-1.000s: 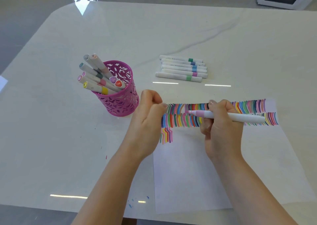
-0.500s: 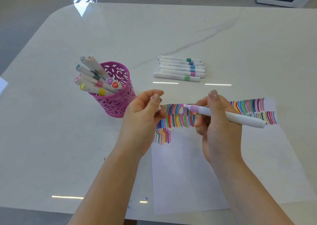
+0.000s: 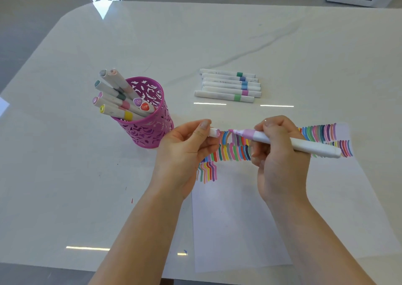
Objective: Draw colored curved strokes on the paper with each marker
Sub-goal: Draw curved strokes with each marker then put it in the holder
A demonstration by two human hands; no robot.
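Cap's off: the left hand (image 3: 185, 152) pinches the small white cap (image 3: 214, 132) just beside the bare pink tip of the white, pink-banded marker (image 3: 304, 146), gripped by the right hand (image 3: 280, 160) above the stroke-striped white paper sheet (image 3: 239, 219), so next, I'd judge, the tip goes down by the short row below the left hand.

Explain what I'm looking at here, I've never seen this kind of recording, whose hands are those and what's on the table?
No machine here: a person wears a camera on the head, so the one view looks down at their own hands. The left hand pinches a small marker cap; the right hand holds the uncapped pink marker, its tip apart from the cap. Beneath lies a sheet of paper with rows of coloured curved strokes. On the white table stands a pink cup of spare markers, and a row of capped markers lies beyond the paper.
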